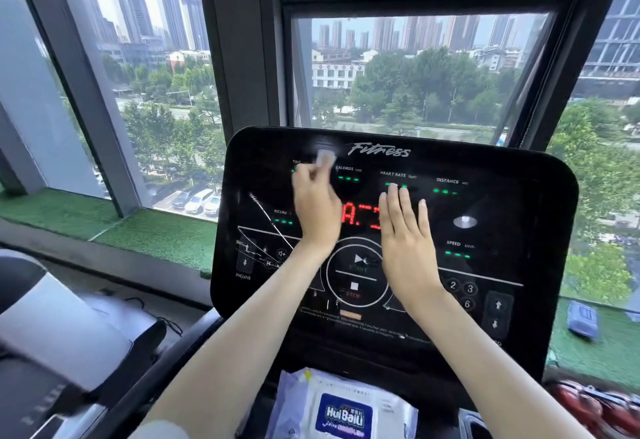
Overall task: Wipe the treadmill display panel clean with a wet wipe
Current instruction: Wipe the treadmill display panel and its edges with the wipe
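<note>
While the neighbouring machine (65,331) on the far left and the green turf ledge (152,231) under the window play no part, the work is at the upper left of the treadmill display panel (519,168). Up there the left hand (317,212) has its fingers bunched round the wet wipe (325,158). It is a small pale wad pinched at the fingertips, at the panel's surface just beside the TIME readout and below the brand lettering. It is blurred, so I cannot tell how it is folded. Pale streaks (266,213) cross the panel's left side, smears or reflections, I cannot say which.

Further right, the right hand (407,241) lies flat over the middle of the panel with fingers straight and close together, grasping nothing and covering part of the red digits. It looks to be steadying the console. Below, between the forearms, sits the wipes pack (346,411), and a blue packet (583,322) lies on the turf at the far right.

That wipe, I'd judge, is light, limp and damp. It will crumple and slide on such glossy plastic, so it wants holding as a wad backed by several fingertips, not by a corner. The panel is stiff and smooth but lit, with its start and stop keys near the wrists, so gentle pressure seems wise
</note>
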{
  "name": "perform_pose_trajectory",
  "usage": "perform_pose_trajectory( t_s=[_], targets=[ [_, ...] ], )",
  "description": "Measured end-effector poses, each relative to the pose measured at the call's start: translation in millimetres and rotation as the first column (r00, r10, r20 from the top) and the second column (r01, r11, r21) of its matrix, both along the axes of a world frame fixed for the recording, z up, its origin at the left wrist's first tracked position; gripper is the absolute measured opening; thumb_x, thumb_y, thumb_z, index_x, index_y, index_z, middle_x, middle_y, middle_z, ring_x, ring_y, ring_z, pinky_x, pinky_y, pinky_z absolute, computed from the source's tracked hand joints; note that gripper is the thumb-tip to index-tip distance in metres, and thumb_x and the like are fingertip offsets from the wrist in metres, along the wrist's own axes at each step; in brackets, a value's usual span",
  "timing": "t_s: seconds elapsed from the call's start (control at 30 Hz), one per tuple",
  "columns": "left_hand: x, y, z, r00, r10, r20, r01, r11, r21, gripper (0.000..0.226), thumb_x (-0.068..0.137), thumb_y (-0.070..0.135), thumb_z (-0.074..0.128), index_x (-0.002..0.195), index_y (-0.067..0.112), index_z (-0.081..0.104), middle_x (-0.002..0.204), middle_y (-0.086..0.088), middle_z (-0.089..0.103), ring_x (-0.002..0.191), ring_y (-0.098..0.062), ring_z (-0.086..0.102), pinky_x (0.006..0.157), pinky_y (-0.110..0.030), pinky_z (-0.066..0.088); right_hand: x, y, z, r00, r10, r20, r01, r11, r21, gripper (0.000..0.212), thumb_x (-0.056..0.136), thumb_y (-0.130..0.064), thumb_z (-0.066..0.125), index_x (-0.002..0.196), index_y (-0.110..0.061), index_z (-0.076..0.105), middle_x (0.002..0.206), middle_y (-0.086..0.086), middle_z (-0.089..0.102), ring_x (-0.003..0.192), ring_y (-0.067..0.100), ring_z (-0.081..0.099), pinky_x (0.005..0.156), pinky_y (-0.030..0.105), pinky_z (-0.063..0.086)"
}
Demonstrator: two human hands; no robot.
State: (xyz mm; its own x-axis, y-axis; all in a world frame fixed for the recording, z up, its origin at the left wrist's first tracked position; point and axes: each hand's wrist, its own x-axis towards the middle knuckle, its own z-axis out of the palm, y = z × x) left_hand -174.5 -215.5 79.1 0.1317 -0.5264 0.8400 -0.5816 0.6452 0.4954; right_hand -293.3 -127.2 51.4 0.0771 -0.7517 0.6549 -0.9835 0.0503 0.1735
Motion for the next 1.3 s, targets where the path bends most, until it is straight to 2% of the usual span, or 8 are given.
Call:
perform_pose_trajectory(
  t_s=[0.1,0.27,0.43,0.6,0.77,0.93,1.1,1.3],
  targets=[
    [-1.5,3.5,-10.7,0.892,-0.147,0.427,0.237,0.958,-0.163,0.046,0.087,-0.004,0.051,0.128,0.016,0.056,0.095,-0.006,0.051,0.089,-0.017,0.050,0.068,-0.034,0.054,-2.0,0.7,1.0,1.000,0.012,-0.011,-0.012,1.000,0.001,0.069,0.071,0.003,0.050,0.138,0.010,0.033,0.147,0.027,0.030,0.137,0.039,0.027,0.112,0.055,0.021],
    [17.9,-14.8,8.7,0.986,0.055,-0.156,-0.041,0.995,0.091,0.047,0.087,-0.010,0.051,0.126,0.016,0.059,0.090,-0.002,0.044,0.082,-0.017,0.049,0.077,-0.029,0.051,-0.1,2.4,2.7,0.999,-0.029,-0.024,0.030,0.998,0.047,0.078,0.069,0.005,0.060,0.141,0.008,0.028,0.149,0.025,0.026,0.140,0.037,0.022,0.113,0.053,0.019],
    [3.6,1.1,-7.9,0.887,-0.165,0.432,0.253,0.955,-0.153,0.050,0.085,-0.009,0.058,0.128,0.015,0.057,0.094,-0.005,0.051,0.088,-0.016,0.049,0.072,-0.029,0.052,-2.6,6.7,7.8,1.000,0.003,-0.009,-0.002,0.996,0.088,0.082,0.065,0.003,0.067,0.139,0.008,0.033,0.148,0.024,0.030,0.138,0.036,0.027,0.112,0.054,0.021],
    [-3.6,-0.9,2.6,0.962,0.027,-0.271,0.002,0.994,0.108,0.043,0.089,-0.006,0.053,0.125,0.015,0.059,0.091,-0.001,0.043,0.084,-0.020,0.052,0.081,-0.033,0.052,-13.6,14.8,16.9,0.995,0.084,0.050,-0.089,0.991,0.103,0.086,0.060,0.013,0.061,0.141,0.003,0.034,0.151,0.018,0.027,0.140,0.028,0.024,0.115,0.051,0.011],
    [-28.0,19.0,-10.9,0.915,-0.172,0.365,0.253,0.949,-0.187,0.049,0.083,-0.010,0.058,0.126,0.013,0.059,0.092,-0.007,0.051,0.085,-0.017,0.048,0.073,-0.029,0.052,-23.3,35.8,9.6,0.997,0.004,0.081,-0.008,0.999,0.053,0.087,0.058,0.012,0.057,0.141,0.004,0.033,0.151,0.019,0.026,0.141,0.027,0.021,0.115,0.048,0.003],
    [-21.2,11.1,1.7,0.960,-0.012,-0.280,0.045,0.993,0.112,0.046,0.087,-0.008,0.054,0.125,0.017,0.060,0.090,-0.004,0.045,0.083,-0.019,0.050,0.082,-0.030,0.049,-45.2,47.6,-0.7,0.990,-0.065,0.124,0.059,0.997,0.058,0.090,0.055,0.016,0.055,0.141,0.006,0.030,0.150,0.021,0.027,0.141,0.030,0.022,0.115,0.047,0.002],
    [-38.4,22.8,-6.4,0.901,-0.215,0.377,0.292,0.943,-0.161,0.043,0.085,-0.008,0.057,0.121,0.015,0.063,0.089,-0.004,0.050,0.083,-0.015,0.047,0.077,-0.025,0.048,-47.7,45.0,-5.2,0.990,-0.063,0.126,0.056,0.997,0.060,0.088,0.055,0.017,0.055,0.139,0.008,0.033,0.149,0.023,0.029,0.140,0.032,0.024,0.115,0.048,0.000],
    [-25.1,7.9,-1.1,0.955,0.048,-0.293,-0.017,0.994,0.107,0.047,0.085,-0.012,0.052,0.123,0.014,0.061,0.088,-0.006,0.046,0.081,-0.023,0.052,0.080,-0.034,0.051,-46.5,41.9,-6.7,0.992,-0.059,0.112,0.054,0.997,0.048,0.085,0.056,0.013,0.054,0.138,0.009,0.034,0.147,0.024,0.032,0.138,0.034,0.029,0.112,0.053,0.010]
  ],
)
